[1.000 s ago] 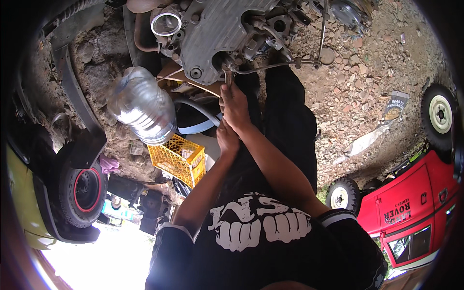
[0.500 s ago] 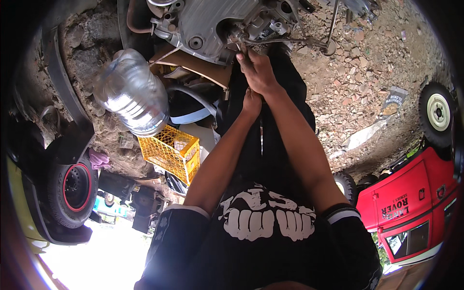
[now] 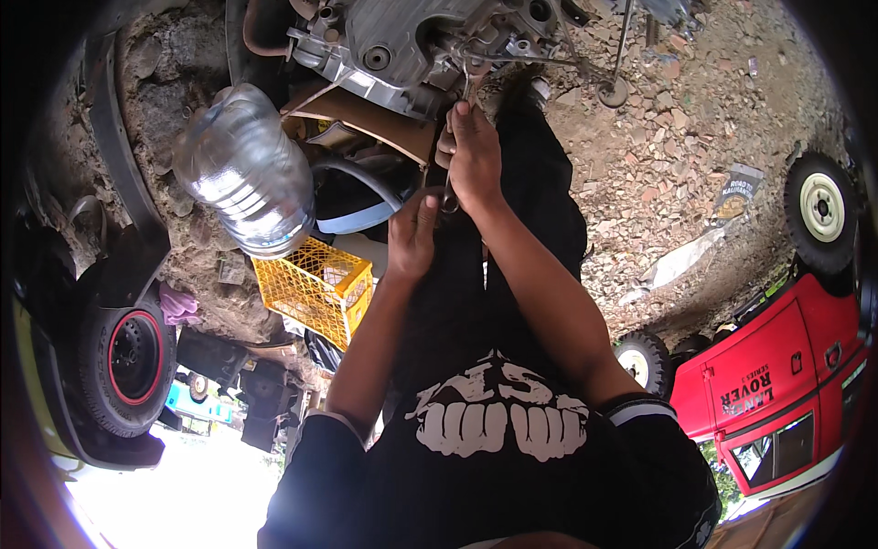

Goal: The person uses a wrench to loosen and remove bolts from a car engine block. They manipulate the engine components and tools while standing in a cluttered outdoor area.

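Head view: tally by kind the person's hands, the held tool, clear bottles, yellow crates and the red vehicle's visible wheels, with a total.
Hands, left hand and right hand: 2
Metal tool in the right hand: 1
Clear bottle: 1
Yellow crate: 1
Wheels of the red vehicle: 2
Total: 7

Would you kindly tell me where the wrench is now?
In the head view, the wrench is upper centre, in the right hand, between the grey casing and the left hand.
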Motion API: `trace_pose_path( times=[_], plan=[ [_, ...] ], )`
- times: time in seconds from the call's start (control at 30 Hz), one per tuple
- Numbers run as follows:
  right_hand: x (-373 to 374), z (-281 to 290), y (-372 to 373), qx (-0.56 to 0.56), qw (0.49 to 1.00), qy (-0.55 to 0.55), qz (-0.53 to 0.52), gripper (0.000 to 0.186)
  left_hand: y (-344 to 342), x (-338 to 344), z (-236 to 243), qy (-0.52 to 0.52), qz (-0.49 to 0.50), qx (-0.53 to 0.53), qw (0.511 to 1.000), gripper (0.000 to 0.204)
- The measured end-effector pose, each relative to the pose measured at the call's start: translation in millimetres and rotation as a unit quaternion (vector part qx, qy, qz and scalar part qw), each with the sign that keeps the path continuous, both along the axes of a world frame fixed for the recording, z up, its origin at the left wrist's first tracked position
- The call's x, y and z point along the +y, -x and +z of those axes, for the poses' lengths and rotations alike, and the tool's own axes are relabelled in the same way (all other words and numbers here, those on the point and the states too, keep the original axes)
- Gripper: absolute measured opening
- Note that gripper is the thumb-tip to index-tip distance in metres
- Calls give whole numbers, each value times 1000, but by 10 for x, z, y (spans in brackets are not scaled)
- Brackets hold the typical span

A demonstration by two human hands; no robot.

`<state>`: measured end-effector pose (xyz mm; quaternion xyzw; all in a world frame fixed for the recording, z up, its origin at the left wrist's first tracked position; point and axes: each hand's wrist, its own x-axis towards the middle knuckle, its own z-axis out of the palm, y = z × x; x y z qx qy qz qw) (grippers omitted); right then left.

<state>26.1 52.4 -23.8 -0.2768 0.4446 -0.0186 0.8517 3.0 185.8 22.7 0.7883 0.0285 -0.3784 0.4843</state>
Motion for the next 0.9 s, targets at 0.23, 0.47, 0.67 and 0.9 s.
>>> trace_pose_path(
  times=[0.23, 0.47, 0.67, 0.9],
  plan=[
    [15, 248, 49, -4, 993, 89, 81, 39, -219, -38, 43, 26, 22, -4, 999, 41],
    [-3, 325, -52, -22, 996, -84, -1, 37, -210, -124, 260, -5, 1, -2, 1000, 47],
    [346, 510, -413, 7, 982, -122, -141, 36, -391, 9, 394, -12, 120, -68, 990, 39],
    [432, 727, -926, 29, 940, -181, -289, 30, -1175, -119, 842, -170, 10, -173, 970, 28]
  ],
)
